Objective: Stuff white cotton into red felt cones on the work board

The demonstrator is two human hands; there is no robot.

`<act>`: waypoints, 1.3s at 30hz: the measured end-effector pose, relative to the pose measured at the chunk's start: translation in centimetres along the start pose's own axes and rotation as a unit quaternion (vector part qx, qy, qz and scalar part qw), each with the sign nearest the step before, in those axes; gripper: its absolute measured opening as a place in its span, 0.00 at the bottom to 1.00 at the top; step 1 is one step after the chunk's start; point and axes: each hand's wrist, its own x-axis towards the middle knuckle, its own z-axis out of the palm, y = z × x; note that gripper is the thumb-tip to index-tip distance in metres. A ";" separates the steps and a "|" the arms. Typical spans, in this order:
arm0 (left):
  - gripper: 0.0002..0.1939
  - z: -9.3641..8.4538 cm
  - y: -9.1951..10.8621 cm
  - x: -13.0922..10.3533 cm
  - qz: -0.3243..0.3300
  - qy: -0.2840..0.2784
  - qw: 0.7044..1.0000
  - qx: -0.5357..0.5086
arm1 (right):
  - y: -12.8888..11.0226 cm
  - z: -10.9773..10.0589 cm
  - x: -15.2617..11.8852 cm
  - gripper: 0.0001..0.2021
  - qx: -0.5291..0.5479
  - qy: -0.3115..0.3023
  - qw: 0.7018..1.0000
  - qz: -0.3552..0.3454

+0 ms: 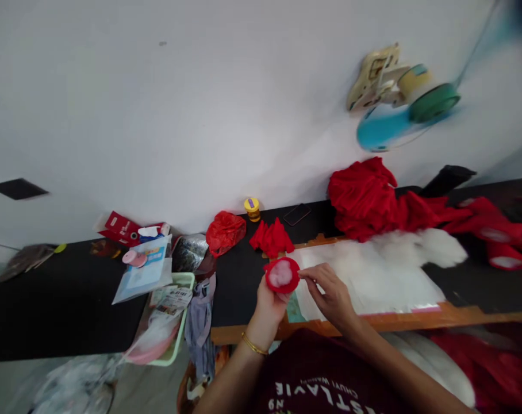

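Observation:
My left hand [272, 302] holds up a small round red fabric piece [268, 282] from below, its open side facing up. White fluffy stuffing [280, 273] fills its middle. At the right edge of this piece is my right hand [330, 290], thumb and forefinger pinched together. Whatever lies between those fingertips is too small to make out. Just beyond my hands lies a crumpled heap of red fabric pieces [272, 237]. A white sheet [317, 261] with a mass of white stuffing [377, 264] spreads to the right of them.
A big red fabric pile [364, 198] sits at the back right. Along the wall stand a yellow-lidded jar [252, 209], a phone [297, 214] and a red plastic bag [225, 233]. A green basket [181, 339] is at the left. A blue fan [384, 127] hangs above.

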 end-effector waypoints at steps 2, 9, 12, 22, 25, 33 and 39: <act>0.11 0.3 -0.5 -0.3 -0.040 -0.006 0.999 -0.004 | 0.3 0.3 -0.3 0.17 -0.022 -0.051 0.998 -0.023; 0.14 -0.6 -3.3 1.9 0.001 0.016 0.995 0.102 | 1.2 1.9 -2.0 0.10 -0.055 -0.242 0.968 -0.032; 0.12 -1.8 -3.9 4.0 0.005 0.053 0.993 0.109 | 3.9 0.9 -3.7 0.15 0.011 -0.191 0.981 0.022; 0.12 -2.5 -6.7 5.3 -0.043 0.081 0.991 0.096 | 23.7 -0.7 -2.1 0.24 -0.089 -0.128 0.911 0.383; 0.14 -0.6 -7.6 5.7 -0.054 0.071 0.992 0.086 | 26.3 0.1 -0.6 0.16 -0.065 -0.146 0.897 0.413; 0.13 4.6 -11.1 9.7 -0.110 0.016 0.993 0.029 | 25.2 -1.6 -2.8 0.21 0.109 -0.188 0.871 0.441; 0.14 5.8 -15.3 13.3 -0.158 -0.037 0.986 0.038 | 22.9 -4.0 -1.8 0.23 0.347 -0.021 0.780 0.521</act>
